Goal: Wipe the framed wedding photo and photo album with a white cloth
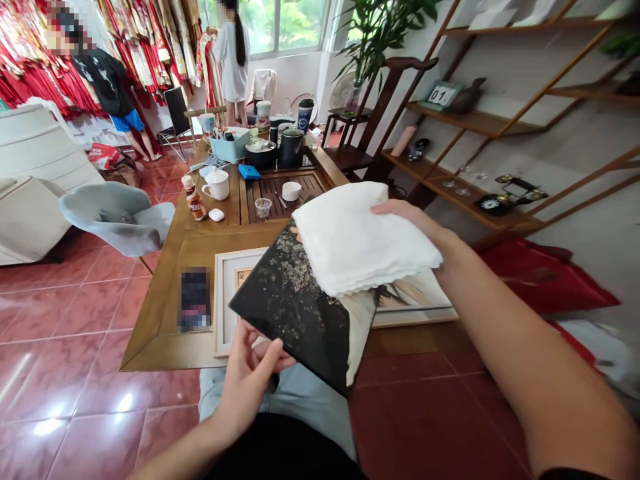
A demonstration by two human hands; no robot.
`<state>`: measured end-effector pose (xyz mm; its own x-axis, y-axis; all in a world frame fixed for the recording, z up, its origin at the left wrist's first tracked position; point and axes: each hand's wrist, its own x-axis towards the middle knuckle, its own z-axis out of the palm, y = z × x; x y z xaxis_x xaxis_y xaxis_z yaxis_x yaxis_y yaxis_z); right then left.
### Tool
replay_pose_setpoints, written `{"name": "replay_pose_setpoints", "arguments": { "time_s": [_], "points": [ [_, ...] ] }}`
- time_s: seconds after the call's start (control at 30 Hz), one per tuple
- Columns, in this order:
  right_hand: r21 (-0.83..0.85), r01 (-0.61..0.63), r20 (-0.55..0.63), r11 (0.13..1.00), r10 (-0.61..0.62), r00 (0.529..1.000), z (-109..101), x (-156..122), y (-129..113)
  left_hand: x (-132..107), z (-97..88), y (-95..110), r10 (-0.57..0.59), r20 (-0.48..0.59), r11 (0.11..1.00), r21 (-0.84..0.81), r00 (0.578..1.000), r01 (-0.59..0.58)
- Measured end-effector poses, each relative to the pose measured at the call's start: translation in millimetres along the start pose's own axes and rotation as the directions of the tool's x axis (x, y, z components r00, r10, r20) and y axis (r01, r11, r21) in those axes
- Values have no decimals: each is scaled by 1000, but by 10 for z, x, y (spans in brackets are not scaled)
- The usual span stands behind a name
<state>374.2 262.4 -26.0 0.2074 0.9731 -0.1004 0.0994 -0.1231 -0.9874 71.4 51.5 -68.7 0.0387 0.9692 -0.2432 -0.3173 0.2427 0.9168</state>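
Observation:
My left hand [250,373] grips the near corner of a dark picture panel [295,307], thumb on top, and holds it tilted above my lap. My right hand [415,223] presses a folded white cloth [360,240] flat onto the upper part of the panel; most of its fingers are hidden under the cloth. Below the panel a white-framed picture [226,293] lies flat on the wooden tea table [165,313].
The table carries a phone [194,300], a small bottle [195,200], a white teapot [217,185], cups, kettles and a slatted tea tray [295,183]. A grey chair [117,217] stands left, wooden shelves [475,120] right. Two people stand by red garments at the back.

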Motion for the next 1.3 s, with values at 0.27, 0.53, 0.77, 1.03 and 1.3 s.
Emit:
{"name": "replay_pose_setpoints", "arguments": {
  "time_s": [0.27,0.53,0.77,1.03,1.3],
  "points": [
    [-70,-174,477,982,186,859,1080,434,200,-200,-274,-582,-64,-265,992,-124,962,32],
    [-158,-172,584,972,233,777,1795,653,525,-187,-280,-782,-195,-356,963,-245,914,110],
    [-166,-128,577,978,202,791,1889,690,567,-193,-235,-797,-247,-335,945,-291,909,150],
    [45,91,484,995,-101,869,1676,313,369,-227,-336,-826,-306,-237,942,-213,922,258],
    [-256,828,455,498,-694,558,936,-705,403,-497,-551,-269,12,264,976,208,964,-69]
  ]
}}
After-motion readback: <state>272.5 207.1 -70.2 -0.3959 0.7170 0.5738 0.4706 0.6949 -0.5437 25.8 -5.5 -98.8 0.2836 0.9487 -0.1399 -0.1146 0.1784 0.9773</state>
